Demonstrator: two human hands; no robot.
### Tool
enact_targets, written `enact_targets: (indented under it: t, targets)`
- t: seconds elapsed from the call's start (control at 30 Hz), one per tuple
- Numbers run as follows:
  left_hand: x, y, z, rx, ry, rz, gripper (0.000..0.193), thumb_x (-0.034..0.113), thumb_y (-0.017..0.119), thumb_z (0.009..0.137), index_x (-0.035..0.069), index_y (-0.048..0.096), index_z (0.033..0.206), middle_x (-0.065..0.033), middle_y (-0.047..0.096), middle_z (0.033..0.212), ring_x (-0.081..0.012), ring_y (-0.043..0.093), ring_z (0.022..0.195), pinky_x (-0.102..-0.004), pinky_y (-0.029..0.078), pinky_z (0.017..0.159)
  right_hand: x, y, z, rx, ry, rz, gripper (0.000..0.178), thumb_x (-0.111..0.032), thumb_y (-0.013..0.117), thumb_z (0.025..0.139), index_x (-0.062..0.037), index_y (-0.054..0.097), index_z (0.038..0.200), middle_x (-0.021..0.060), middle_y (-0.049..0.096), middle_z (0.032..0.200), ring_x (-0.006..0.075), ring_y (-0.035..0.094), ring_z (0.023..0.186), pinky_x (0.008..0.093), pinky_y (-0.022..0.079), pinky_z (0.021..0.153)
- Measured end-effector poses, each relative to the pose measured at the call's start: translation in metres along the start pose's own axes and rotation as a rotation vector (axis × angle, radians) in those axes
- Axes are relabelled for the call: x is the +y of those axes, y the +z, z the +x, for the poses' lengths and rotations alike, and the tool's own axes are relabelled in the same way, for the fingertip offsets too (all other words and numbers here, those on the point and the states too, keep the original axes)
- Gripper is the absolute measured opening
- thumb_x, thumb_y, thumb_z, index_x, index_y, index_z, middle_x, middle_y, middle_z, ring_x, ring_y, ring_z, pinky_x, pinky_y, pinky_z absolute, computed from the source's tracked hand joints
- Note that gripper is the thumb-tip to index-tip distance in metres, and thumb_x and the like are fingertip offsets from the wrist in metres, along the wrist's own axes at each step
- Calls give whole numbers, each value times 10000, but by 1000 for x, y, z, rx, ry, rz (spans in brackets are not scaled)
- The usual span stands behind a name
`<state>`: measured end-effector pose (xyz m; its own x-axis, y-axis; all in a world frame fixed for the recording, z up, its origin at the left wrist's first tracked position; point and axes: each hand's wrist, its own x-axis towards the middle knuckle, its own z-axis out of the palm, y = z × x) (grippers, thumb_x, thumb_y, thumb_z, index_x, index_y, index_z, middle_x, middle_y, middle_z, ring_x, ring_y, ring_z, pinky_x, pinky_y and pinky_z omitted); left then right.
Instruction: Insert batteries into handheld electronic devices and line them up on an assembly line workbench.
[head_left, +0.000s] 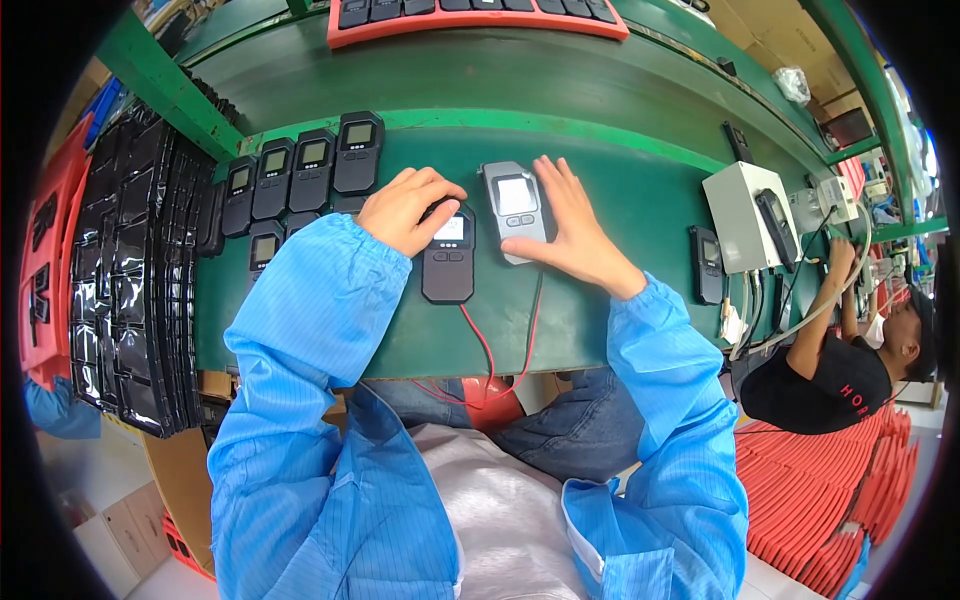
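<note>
My left hand (408,212) curls its fingers over the top of a black handheld meter (448,270) with a lit screen. A red lead runs from that meter's lower end. To its right lies a grey handheld meter (517,222), its screen lit white, with another red lead (533,318) at its bottom. My right hand (578,228) lies along the grey meter's right side, fingers stretched out and thumb touching its lower part. Both leads drop over the table's front edge toward my lap.
Several black meters (312,165) stand in rows at the left of the green table (600,330). Stacked black trays (130,270) rise further left. A grey-white box (745,215) with cables is at the right, near another person (835,365). A red tray (480,22) of devices sits on the shelf.
</note>
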<state>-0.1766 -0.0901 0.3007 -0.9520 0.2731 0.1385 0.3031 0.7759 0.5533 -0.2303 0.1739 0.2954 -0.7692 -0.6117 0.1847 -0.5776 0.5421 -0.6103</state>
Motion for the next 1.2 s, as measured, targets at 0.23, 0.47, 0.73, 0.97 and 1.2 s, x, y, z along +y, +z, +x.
enact_targets:
  t: [0.23,0.47,0.73,0.97,1.2]
  targets:
    - [0,1,0,7,11,47,205,189,539,976,60,641,1099,-89,590,1038,-292,552,998,-394,470,867,-2,-3,0,-198,-101,-57,825,-513,778,769,24,513,1336,219,314,1553,386,188,1483,557,75,1197]
    - [-2,2,-1,11,26,56,218,205,545,973,53,640,1097,-84,588,1042,-285,553,1002,-401,475,860,-3,-3,-1,-197,-98,-38,761,-510,779,766,9,564,1279,194,338,1549,375,199,1482,559,81,1196]
    - [-1,4,0,29,33,72,231,220,548,971,67,649,1111,-73,590,1041,-272,556,1021,-404,484,869,1,-6,-2,-196,-90,-36,763,-504,780,767,-6,562,1304,184,348,1547,371,202,1482,553,81,1199]
    - [-3,3,-1,30,14,102,240,238,551,969,90,660,1125,-55,597,1034,-256,563,1024,-398,496,869,-2,-5,1,-202,-96,-28,760,-508,776,770,-17,563,1310,177,346,1549,366,201,1483,545,81,1202]
    - [-2,4,-2,37,27,110,243,238,546,971,92,659,1128,-49,595,1040,-251,559,1013,-398,493,872,-4,-6,1,-211,-84,-32,753,-514,770,775,-28,564,1311,172,345,1551,370,197,1483,549,83,1201]
